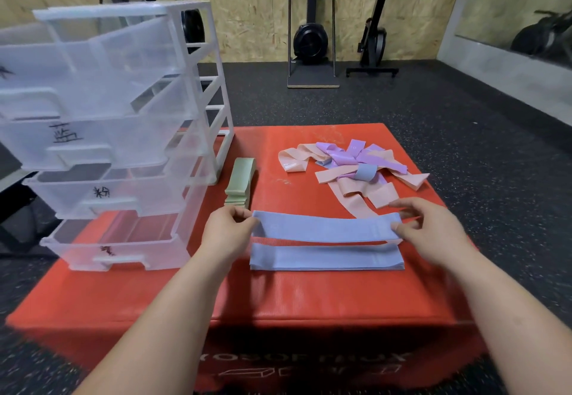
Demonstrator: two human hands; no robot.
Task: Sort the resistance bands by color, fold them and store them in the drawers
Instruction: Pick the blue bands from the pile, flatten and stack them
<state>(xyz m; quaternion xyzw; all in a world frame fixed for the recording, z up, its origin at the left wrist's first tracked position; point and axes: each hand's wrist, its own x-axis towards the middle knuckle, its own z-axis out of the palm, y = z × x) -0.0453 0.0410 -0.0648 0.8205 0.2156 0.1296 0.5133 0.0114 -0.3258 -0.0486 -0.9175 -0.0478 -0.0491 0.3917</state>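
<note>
A blue resistance band (325, 228) is stretched flat just above a stack of blue bands (325, 260) on the red box (309, 298). My left hand (227, 227) pinches its left end and my right hand (433, 227) pinches its right end. A folded stack of green bands (241, 182) lies beside the drawer unit. Farther back sits a loose pile of pink bands (356, 192), purple bands (362, 155) and one small blue band (365, 173). The clear plastic drawer unit (117, 134) stands on the left with its drawers pulled out.
The red box sits on a dark rubber gym floor (448, 134). Exercise machines (311, 39) stand against the wooden back wall. The drawers carry handwritten labels (66, 133) on their fronts.
</note>
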